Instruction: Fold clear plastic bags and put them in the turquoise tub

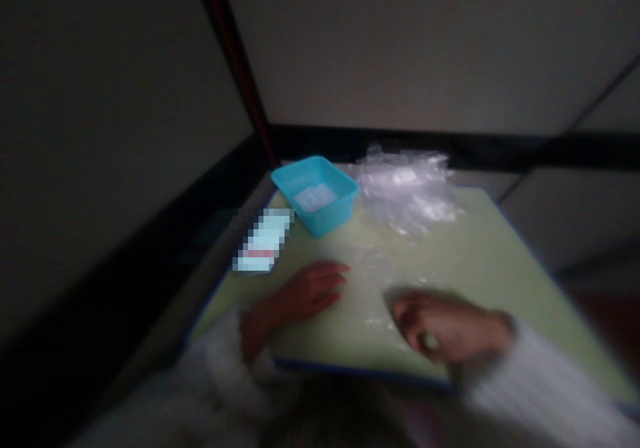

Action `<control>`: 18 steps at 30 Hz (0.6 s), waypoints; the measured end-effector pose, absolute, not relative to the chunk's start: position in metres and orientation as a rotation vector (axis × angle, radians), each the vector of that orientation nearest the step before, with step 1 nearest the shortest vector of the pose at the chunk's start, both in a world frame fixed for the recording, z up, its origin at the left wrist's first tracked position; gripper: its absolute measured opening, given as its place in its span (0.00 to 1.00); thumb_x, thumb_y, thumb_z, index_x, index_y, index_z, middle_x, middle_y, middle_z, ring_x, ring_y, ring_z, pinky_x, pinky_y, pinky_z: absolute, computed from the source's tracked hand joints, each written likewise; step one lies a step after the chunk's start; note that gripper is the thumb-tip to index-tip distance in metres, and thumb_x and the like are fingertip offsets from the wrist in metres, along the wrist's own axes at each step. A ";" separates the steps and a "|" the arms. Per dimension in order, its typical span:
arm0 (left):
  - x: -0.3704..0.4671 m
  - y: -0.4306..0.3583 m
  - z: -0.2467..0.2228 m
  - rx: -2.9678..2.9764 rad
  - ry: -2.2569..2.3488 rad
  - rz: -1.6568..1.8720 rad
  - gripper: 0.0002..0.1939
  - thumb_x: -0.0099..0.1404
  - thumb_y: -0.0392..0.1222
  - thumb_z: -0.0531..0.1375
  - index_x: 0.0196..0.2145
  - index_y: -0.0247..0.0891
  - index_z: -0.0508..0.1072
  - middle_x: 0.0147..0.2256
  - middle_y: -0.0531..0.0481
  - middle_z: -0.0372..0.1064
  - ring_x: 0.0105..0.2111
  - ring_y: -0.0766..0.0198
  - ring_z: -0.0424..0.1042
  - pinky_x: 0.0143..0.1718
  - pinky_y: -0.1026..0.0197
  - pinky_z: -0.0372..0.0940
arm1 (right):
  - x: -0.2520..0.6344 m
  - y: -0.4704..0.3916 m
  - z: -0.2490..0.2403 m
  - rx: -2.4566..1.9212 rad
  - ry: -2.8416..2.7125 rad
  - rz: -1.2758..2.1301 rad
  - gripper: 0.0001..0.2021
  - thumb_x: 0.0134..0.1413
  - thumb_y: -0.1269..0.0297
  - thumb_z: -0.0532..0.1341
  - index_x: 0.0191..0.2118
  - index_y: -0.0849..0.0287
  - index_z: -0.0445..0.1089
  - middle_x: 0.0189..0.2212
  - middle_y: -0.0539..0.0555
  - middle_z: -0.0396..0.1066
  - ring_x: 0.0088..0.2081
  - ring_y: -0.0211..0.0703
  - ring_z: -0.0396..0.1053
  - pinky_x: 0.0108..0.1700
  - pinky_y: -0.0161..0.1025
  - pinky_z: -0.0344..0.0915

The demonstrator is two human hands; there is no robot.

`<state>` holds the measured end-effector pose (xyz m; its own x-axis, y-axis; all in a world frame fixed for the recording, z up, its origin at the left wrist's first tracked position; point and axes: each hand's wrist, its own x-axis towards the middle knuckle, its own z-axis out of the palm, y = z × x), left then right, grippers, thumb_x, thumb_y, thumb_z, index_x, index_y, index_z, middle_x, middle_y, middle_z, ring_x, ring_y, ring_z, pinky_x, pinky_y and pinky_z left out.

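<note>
A thin clear plastic bag [373, 288] lies flat on the yellow-green table, its edges faint apart from some glints. At its left side my left hand [310, 291] rests with the fingers stretched out and slightly spread, holding nothing. My right hand [447, 328] is over the bag's right side, its fingers curled and the thumb bent round so that a small gap shows between them. Its fingertips are by the bag, but blur hides whether they pinch its edge or something small.
Behind my hands stands a turquoise plastic basket [327, 221] with whitish packets [315, 197] inside. A heap of clear plastic bags [410, 191] lies to its right. A pixelated phone-like object [265, 241] is at the table's left edge. Walls meet behind the table [500, 268].
</note>
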<state>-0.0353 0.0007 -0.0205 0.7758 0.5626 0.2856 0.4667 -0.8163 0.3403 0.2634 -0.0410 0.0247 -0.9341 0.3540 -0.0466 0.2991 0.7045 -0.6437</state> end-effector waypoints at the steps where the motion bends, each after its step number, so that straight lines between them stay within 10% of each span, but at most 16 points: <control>1: -0.035 0.001 -0.021 2.717 0.801 0.555 0.14 0.69 0.43 0.51 0.45 0.35 0.71 0.52 0.41 0.67 0.52 0.57 0.66 0.54 0.51 0.62 | 0.264 -0.041 0.027 -0.550 -2.792 1.075 0.07 0.39 0.78 0.60 0.24 0.59 0.67 0.31 0.50 0.66 0.35 0.39 0.65 0.41 0.38 0.64; 18: -0.015 -0.011 -0.024 2.797 0.413 0.644 0.13 0.68 0.36 0.49 0.47 0.36 0.68 0.42 0.43 0.73 0.45 0.60 0.70 0.49 0.54 0.64 | 0.239 -0.007 -0.022 -1.107 -2.132 0.865 0.07 0.58 0.63 0.56 0.39 0.59 0.67 0.27 0.50 0.69 0.26 0.37 0.66 0.30 0.34 0.62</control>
